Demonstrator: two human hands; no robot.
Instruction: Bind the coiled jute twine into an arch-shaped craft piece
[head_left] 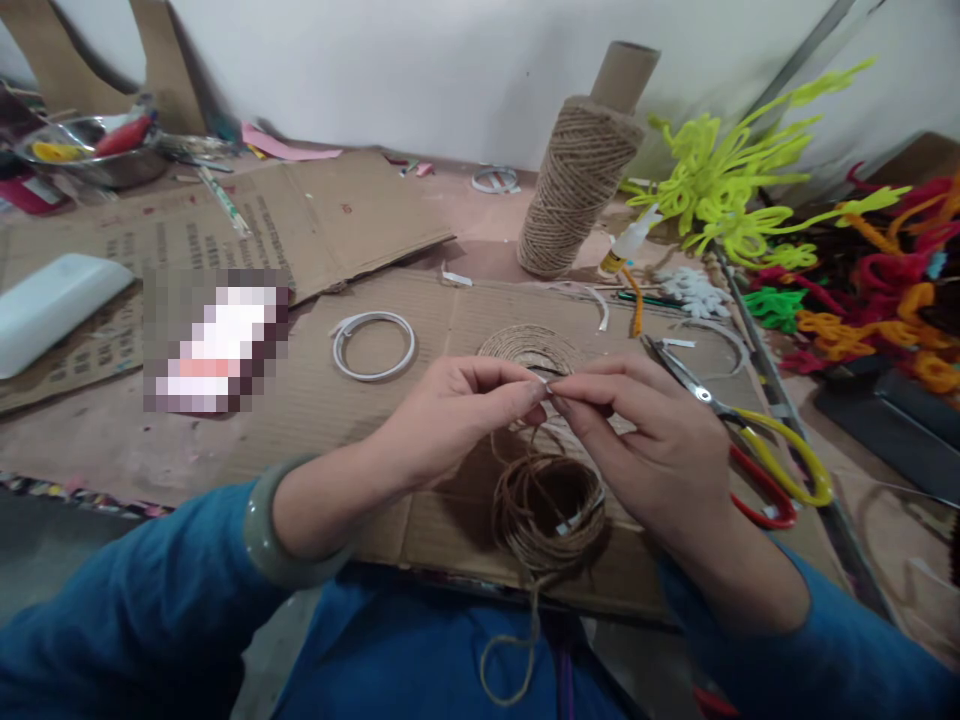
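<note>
Above the cardboard, my left hand [480,400] and my right hand [637,420] meet fingertip to fingertip, both closed in a pinch on thin twine. The fingers mostly hide the pinched bit. Strands of brown twine [535,437] run from under the fingertips down to a loose twine coil [551,515] near the cardboard's front edge. From that coil a loop of twine hangs over the blue clothing. Behind my hands lies a flat spiral of twine [525,342], partly covered by them. Scissors [703,395] with yellow and red handles lie beside my right hand.
A white ring [373,346] rests on the cardboard [292,440] to the left. Behind stand a twine spool [574,180] and a small glue bottle [628,245]. Yellow-green fuzzy flowers [727,190] are at back right. A blurred-out rectangle [225,340] and a metal bowl [112,165] are left.
</note>
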